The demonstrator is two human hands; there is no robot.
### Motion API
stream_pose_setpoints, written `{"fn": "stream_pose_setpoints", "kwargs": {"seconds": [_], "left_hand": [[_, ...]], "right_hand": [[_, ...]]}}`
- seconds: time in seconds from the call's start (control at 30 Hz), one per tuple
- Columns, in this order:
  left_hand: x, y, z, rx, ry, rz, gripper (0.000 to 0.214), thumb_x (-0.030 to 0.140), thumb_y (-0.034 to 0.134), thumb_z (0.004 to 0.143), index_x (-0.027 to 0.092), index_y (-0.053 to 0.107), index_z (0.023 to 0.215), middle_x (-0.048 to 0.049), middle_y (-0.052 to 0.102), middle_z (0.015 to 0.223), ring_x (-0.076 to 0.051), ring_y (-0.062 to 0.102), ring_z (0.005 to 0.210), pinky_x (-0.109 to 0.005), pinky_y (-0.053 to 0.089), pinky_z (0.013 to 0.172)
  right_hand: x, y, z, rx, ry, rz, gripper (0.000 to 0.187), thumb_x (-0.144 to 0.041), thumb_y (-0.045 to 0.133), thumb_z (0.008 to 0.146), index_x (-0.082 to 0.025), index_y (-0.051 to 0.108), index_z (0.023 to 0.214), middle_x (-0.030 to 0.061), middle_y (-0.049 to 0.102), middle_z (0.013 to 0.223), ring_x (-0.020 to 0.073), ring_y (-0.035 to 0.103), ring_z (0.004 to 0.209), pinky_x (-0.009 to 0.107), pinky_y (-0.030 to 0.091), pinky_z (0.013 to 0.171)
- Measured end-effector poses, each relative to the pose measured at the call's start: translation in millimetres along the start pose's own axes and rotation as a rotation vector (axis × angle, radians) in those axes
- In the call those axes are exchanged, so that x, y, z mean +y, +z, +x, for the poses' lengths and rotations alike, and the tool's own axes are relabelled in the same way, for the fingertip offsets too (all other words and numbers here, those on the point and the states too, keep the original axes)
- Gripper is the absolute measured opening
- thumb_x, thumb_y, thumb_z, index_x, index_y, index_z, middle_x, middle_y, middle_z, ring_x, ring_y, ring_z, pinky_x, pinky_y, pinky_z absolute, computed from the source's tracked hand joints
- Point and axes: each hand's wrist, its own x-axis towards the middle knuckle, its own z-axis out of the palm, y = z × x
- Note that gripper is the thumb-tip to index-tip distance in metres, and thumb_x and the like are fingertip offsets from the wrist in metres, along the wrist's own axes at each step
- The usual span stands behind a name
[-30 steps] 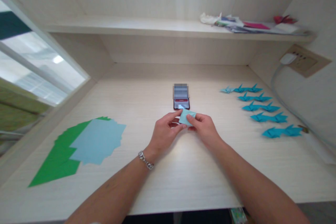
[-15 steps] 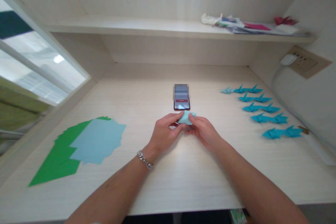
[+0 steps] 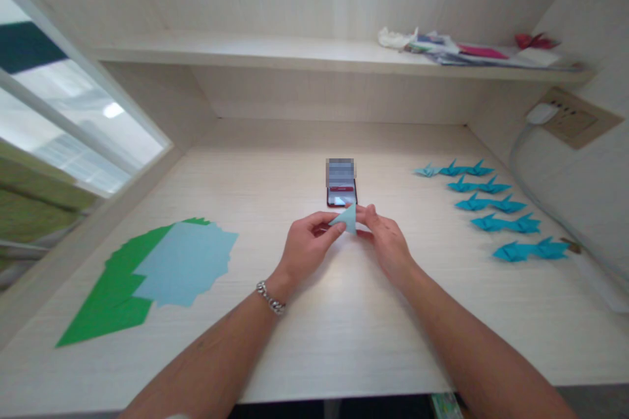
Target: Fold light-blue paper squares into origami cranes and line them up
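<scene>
Over the middle of the desk, my left hand [image 3: 309, 240] pinches a small piece of light blue paper [image 3: 348, 218], folded to a triangular shape, between thumb and fingers. On its right side my right hand [image 3: 384, 236] meets the paper's upright edge, its fingertips partly hidden behind it. Just beyond both hands lies a phone [image 3: 341, 196] with a lit, blurred screen. To the right, several blue origami cranes [image 3: 531, 249] sit in rows, and one paler crane [image 3: 427, 171] is at the far row's left end.
Light blue paper sheets [image 3: 191, 262] overlap green sheets [image 3: 103, 301] on the desk's left side. Above the back runs a shelf [image 3: 236, 52] carrying papers [image 3: 452, 49]. A charger [image 3: 541, 114] is plugged into the right wall, its cable [image 3: 528, 196] trailing down beside the cranes.
The folded paper has turned in my hands and now shows a pointed, triangular side. My right thumb has lifted off its front face and the right fingers have shifted to its edge.
</scene>
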Motion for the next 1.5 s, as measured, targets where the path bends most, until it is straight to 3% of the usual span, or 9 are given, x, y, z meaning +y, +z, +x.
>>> {"fn": "stream_pose_setpoints", "kwargs": {"seconds": [0.07, 0.17, 0.27, 0.43, 0.67, 0.77, 1.03, 1.23, 1.5], "left_hand": [[-2.1, -0.7, 2.4, -0.061, -0.100, -0.114, 0.026, 0.036, 0.066, 0.077, 0.014, 0.071, 0.092, -0.0078, 0.072, 0.083, -0.017, 0.065, 0.071, -0.028, 0.053, 0.065], [-5.4, -2.3, 4.8, -0.119, -0.175, -0.220, 0.028, 0.037, 0.067, 0.077, 0.014, 0.070, 0.092, -0.0081, 0.072, 0.082, -0.016, 0.064, 0.069, -0.027, 0.052, 0.061], [-7.9, -3.3, 5.4, -0.127, -0.206, -0.262, 0.029, 0.038, 0.068, 0.076, 0.015, 0.070, 0.092, -0.0082, 0.072, 0.083, -0.016, 0.064, 0.068, -0.026, 0.052, 0.060], [-9.2, -2.0, 4.7, -0.131, -0.238, -0.286, 0.031, 0.039, 0.068, 0.075, 0.015, 0.070, 0.095, -0.0091, 0.072, 0.086, -0.016, 0.065, 0.070, -0.026, 0.052, 0.058], [-8.9, 1.7, 5.0, -0.064, -0.207, -0.328, 0.043, 0.036, 0.069, 0.075, 0.015, 0.065, 0.112, -0.0122, 0.070, 0.104, -0.018, 0.067, 0.080, -0.031, 0.056, 0.069], [-5.5, 3.0, 3.4, -0.090, -0.174, -0.267, 0.039, 0.036, 0.066, 0.077, 0.016, 0.067, 0.111, -0.0119, 0.067, 0.112, -0.021, 0.065, 0.089, -0.035, 0.055, 0.076], [-3.7, 8.4, -3.3, -0.069, -0.092, -0.125, 0.044, 0.027, 0.070, 0.073, 0.015, 0.063, 0.115, -0.0117, 0.067, 0.111, -0.022, 0.064, 0.092, -0.035, 0.052, 0.083], [-7.4, 6.5, -2.5, -0.034, -0.070, -0.034, 0.029, 0.018, 0.052, 0.083, 0.020, 0.068, 0.107, -0.0072, 0.067, 0.113, -0.021, 0.061, 0.102, -0.036, 0.046, 0.093], [-16.0, 5.0, 1.2, 0.007, -0.102, -0.059, 0.025, 0.033, 0.065, 0.077, 0.018, 0.069, 0.097, -0.0070, 0.070, 0.092, -0.021, 0.063, 0.085, -0.035, 0.050, 0.079]], "right_hand": [[-3.0, 0.1, 0.3, 0.015, -0.013, 0.066, 0.039, -0.054, 0.055, 0.081, -0.018, 0.069, 0.087, 0.0099, 0.068, 0.104, 0.0228, 0.063, 0.097, 0.038, 0.050, 0.085], [-3.6, -0.1, 2.3, 0.057, 0.014, 0.100, 0.029, -0.042, 0.072, 0.068, -0.019, 0.066, 0.086, 0.0046, 0.070, 0.084, 0.0192, 0.066, 0.078, 0.037, 0.053, 0.076], [-1.5, -1.5, 4.3, 0.053, 0.024, 0.034, 0.030, -0.034, 0.076, 0.062, -0.017, 0.068, 0.085, 0.0049, 0.071, 0.081, 0.0185, 0.065, 0.073, 0.036, 0.053, 0.074], [-0.9, -3.0, 4.1, 0.011, -0.007, -0.078, 0.019, -0.030, 0.068, 0.068, -0.016, 0.072, 0.081, 0.0053, 0.072, 0.077, 0.0183, 0.065, 0.070, 0.035, 0.053, 0.072], [3.9, -2.8, 3.8, 0.004, -0.049, -0.181, 0.019, -0.028, 0.068, 0.068, -0.016, 0.071, 0.082, 0.0060, 0.072, 0.080, 0.0203, 0.066, 0.074, 0.034, 0.053, 0.070], [4.7, -2.3, 2.2, 0.042, -0.101, -0.333, 0.016, -0.028, 0.066, 0.071, -0.016, 0.070, 0.080, 0.0066, 0.072, 0.080, 0.0203, 0.065, 0.073, 0.033, 0.051, 0.069], [-0.5, 1.1, -5.0, 0.145, -0.254, -0.699, 0.012, -0.029, 0.060, 0.077, -0.019, 0.066, 0.074, 0.0026, 0.067, 0.070, 0.0170, 0.061, 0.064, 0.029, 0.047, 0.062], [1.6, 3.3, -5.8, 0.083, -0.275, -0.609, 0.017, -0.035, 0.061, 0.079, -0.019, 0.067, 0.081, 0.0048, 0.068, 0.078, 0.0181, 0.062, 0.070, 0.029, 0.049, 0.064], [7.2, -0.7, 0.7, -0.025, -0.159, -0.459, 0.024, -0.041, 0.068, 0.073, -0.019, 0.067, 0.081, 0.0042, 0.069, 0.079, 0.0175, 0.062, 0.072, 0.031, 0.049, 0.070]]}}
